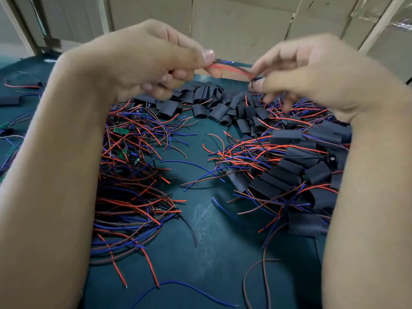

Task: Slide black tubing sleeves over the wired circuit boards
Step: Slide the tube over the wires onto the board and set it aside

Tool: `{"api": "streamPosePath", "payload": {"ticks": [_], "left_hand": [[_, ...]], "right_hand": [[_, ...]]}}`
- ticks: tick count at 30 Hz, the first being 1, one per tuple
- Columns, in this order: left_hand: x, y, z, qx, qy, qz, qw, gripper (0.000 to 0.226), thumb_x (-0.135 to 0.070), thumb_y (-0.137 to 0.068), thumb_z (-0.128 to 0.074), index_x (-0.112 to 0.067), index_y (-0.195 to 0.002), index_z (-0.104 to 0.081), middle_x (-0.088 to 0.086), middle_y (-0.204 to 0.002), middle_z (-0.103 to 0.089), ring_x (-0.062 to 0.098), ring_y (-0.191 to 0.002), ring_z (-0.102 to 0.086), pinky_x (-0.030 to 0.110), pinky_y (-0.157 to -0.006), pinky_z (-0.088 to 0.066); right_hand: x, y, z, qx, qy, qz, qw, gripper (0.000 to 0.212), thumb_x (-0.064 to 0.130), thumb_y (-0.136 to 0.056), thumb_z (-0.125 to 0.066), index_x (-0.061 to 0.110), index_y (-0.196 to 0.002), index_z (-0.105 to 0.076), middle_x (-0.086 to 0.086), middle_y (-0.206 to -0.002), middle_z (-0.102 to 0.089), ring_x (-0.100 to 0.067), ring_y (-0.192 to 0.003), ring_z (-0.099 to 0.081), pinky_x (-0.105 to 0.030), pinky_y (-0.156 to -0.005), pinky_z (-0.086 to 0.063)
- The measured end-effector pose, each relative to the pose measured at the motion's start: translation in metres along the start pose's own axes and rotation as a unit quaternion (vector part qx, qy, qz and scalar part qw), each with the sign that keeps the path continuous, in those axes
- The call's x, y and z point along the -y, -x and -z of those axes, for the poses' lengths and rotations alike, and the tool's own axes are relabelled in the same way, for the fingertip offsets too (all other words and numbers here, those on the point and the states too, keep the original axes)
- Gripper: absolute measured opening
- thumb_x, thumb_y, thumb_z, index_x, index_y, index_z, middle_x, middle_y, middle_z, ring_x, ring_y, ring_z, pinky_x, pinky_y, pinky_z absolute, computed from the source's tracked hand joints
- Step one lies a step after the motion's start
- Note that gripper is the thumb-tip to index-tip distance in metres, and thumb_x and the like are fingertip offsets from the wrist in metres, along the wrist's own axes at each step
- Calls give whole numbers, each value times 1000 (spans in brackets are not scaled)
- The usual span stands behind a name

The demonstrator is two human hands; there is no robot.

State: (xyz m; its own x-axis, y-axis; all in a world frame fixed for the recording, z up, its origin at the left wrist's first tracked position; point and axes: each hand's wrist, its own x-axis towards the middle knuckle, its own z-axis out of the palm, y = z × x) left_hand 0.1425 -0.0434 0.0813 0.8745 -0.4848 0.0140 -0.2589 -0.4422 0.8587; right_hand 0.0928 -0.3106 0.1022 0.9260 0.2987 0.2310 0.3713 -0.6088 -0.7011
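Note:
Both hands are raised above the green mat (200, 219). My left hand (156, 61) pinches one end of a bundle of red and dark wires (231, 69) between thumb and fingers. The other end is pinched by my right hand (307, 72), with a small dark piece at its fingertips; motion blur hides what it is. A pile of loose black tubing sleeves (209, 101) lies beyond the hands. Bare green circuit boards with wires (124, 141) are heaped at the left. Sleeved boards (289, 170) are heaped at the right.
Cardboard boxes (245, 25) stand as a wall along the mat's far edge. More wires and a sleeve (13, 99) lie at the far left. Stray red, blue and brown wires (178, 284) trail across the near mat.

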Motion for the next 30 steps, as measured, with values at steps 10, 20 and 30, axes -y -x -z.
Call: {"api": "streamPosePath", "payload": {"ticks": [10,20,30], "left_hand": [[18,-8,-43,39,93,78,992,11,-14,-99,-58,-4,-96,-62,-3,-63,-44,7,-50,-29,22,-47,-22],[103,-50,-53,-131,-343,174,914,55,-28,-102,-49,-8,-151,-33,27,-150,-33,46,-137,-35,51,-115,-30],[91,-43,-52,-202,-285,164,923,25,-29,-90,-71,-5,-95,-76,19,-92,-68,38,-92,-63,38,-84,-52]], "right_hand": [[-9,-29,-63,137,-72,-75,985,19,-2,-96,-62,2,-113,-70,-18,-108,-75,-15,-76,-73,-28,-70,-60],[-32,-29,-39,26,-17,-139,990,18,22,-90,-74,5,-87,-79,0,-61,-55,-13,-47,-39,-21,-45,-26],[-28,-30,-33,-2,1,-149,989,26,33,-87,-76,8,-87,-80,8,-53,-52,-13,-46,-39,-21,-45,-27]]}}
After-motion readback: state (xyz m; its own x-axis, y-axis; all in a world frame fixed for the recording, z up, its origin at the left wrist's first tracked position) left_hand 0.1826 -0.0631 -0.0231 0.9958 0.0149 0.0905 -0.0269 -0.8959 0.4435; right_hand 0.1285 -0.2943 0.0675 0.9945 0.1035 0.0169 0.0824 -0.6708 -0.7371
